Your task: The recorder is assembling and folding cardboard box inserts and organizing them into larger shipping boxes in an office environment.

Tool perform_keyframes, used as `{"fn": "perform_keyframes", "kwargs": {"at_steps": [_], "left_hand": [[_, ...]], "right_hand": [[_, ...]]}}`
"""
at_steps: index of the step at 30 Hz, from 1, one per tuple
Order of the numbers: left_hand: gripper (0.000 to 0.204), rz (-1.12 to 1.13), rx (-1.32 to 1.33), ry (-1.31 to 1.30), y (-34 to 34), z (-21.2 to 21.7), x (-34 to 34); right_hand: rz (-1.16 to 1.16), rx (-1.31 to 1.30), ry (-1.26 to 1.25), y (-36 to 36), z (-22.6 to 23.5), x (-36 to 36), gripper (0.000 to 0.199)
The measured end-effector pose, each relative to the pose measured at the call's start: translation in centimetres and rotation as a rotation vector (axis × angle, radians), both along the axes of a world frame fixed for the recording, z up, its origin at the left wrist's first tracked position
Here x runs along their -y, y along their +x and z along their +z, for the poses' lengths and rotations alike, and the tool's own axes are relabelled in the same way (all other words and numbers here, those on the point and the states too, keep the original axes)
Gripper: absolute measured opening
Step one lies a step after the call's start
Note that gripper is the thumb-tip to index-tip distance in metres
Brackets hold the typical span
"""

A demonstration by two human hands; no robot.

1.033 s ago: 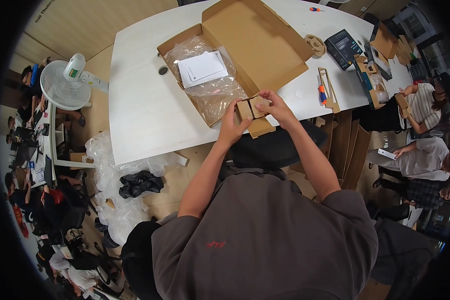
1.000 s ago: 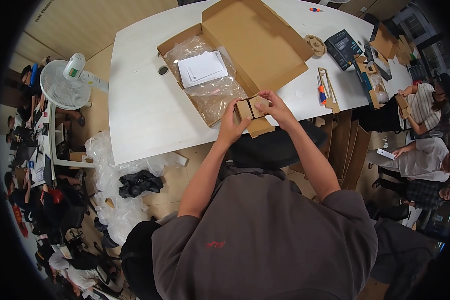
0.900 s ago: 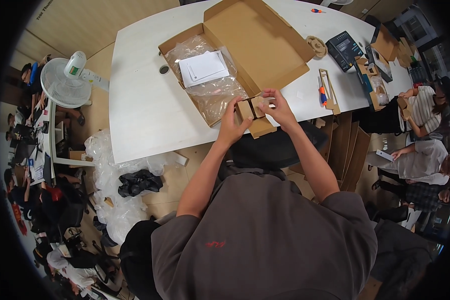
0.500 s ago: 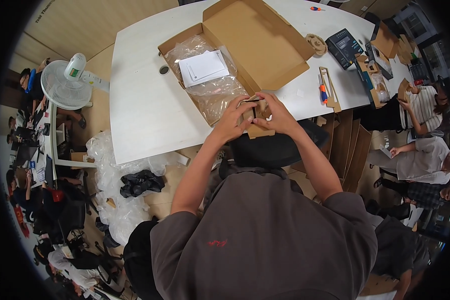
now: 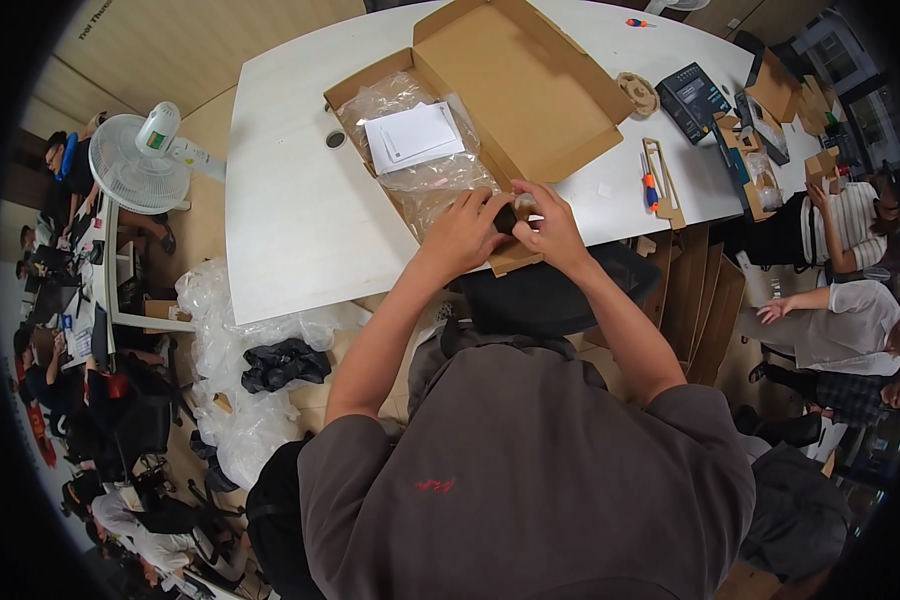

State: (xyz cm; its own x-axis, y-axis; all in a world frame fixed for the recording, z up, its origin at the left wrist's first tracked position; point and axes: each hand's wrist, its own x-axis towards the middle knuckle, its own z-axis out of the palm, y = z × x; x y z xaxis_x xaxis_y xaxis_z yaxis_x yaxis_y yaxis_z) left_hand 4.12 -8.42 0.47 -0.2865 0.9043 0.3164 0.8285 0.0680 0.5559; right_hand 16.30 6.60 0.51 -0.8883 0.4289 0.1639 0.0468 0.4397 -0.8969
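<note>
At the near edge of the table, both hands work over a small cardboard box [image 5: 513, 264], whose lower flap shows beneath them. My left hand [image 5: 464, 236] curls round its left side, with the thumb beside a dark patch; I cannot tell if that is a black part or the box's inside. My right hand [image 5: 553, 236] is closed in a pinch at the right side, and what the fingertips hold is hidden. Just beyond lies a large open carton [image 5: 518, 90] with clear plastic wrap [image 5: 435, 206] and white paper sheets [image 5: 417, 138] in its tray.
To the right lie a screwdriver [image 5: 650, 190], a cardboard frame [image 5: 666, 180], a brown pulp ring [image 5: 637, 93] and a black box [image 5: 694, 103]. A black chair [image 5: 560, 295] stands under the table edge. Plastic wrap [image 5: 235, 400] covers floor at left, near a fan [image 5: 140, 163]. Several people sit or stand around.
My right fingers have drawn together into a pinch, and my left hand has closed in further over the small box. The black strip seen between the hands earlier no longer shows clearly.
</note>
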Motion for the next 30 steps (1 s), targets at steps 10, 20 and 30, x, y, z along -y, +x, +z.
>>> {"fn": "perform_keyframes", "kwargs": {"at_steps": [10,20,30], "left_hand": [[0.033,0.004,-0.052,0.227,-2.1,-2.4,1.3],[0.032,0.200,-0.312,-0.066,-2.1,1.1,2.1],[0.014,0.342,0.180,-0.312,-2.6,0.9,1.7]], "right_hand": [[-0.056,-0.041,-0.085,-1.2,-0.8,-0.4,0.044],[-0.057,-0.094,-0.040,-3.2,-2.1,-0.4,0.043],[-0.017,-0.097,-0.021,-3.1,-1.7,0.8,0.037]]}}
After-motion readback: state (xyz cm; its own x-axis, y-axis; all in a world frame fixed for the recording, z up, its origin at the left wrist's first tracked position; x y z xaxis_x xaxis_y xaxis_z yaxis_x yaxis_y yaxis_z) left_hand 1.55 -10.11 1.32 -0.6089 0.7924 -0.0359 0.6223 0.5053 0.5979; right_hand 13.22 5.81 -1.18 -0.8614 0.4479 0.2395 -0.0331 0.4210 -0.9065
